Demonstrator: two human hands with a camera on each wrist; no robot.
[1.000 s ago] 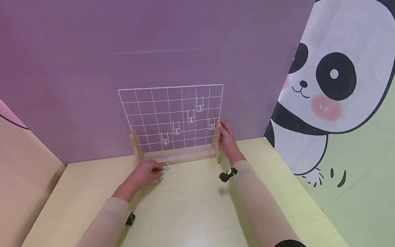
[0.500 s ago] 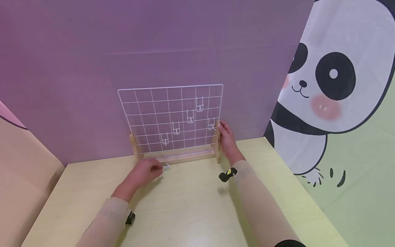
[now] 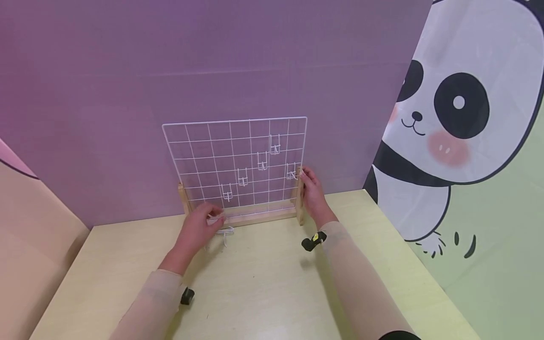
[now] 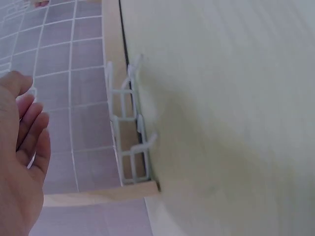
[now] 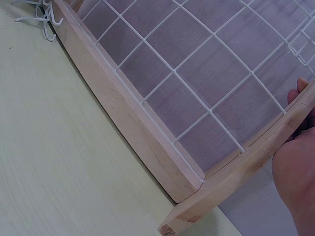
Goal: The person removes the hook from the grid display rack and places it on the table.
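A white wire grid panel [image 3: 235,121] stands upright in a wooden stand [image 3: 263,218]. My left hand [image 3: 193,236] is at the panel's lower left, fingers bent loosely with no hook between them; in the left wrist view it [image 4: 19,162] overlaps the mesh. Just below it, two white wire hooks, one upper [image 4: 123,93] and one lower [image 4: 135,160], sit against the stand's front bar, prongs pointing outward. My right hand [image 3: 313,193] grips the stand's right post [image 3: 300,200], with fingertips showing behind it in the right wrist view [image 5: 302,86].
Several more white hooks hang on the grid, among them a top one [image 3: 275,149], a low one [image 3: 227,194] and one beside the right post [image 3: 291,174]. The stand is at the back of a pale wooden table [image 3: 272,283], before a purple backdrop [image 3: 233,61].
My left hand has let go of the hook at the front bar and moved up, its fingers now spread more over the grid. The right hand has stayed on the post.
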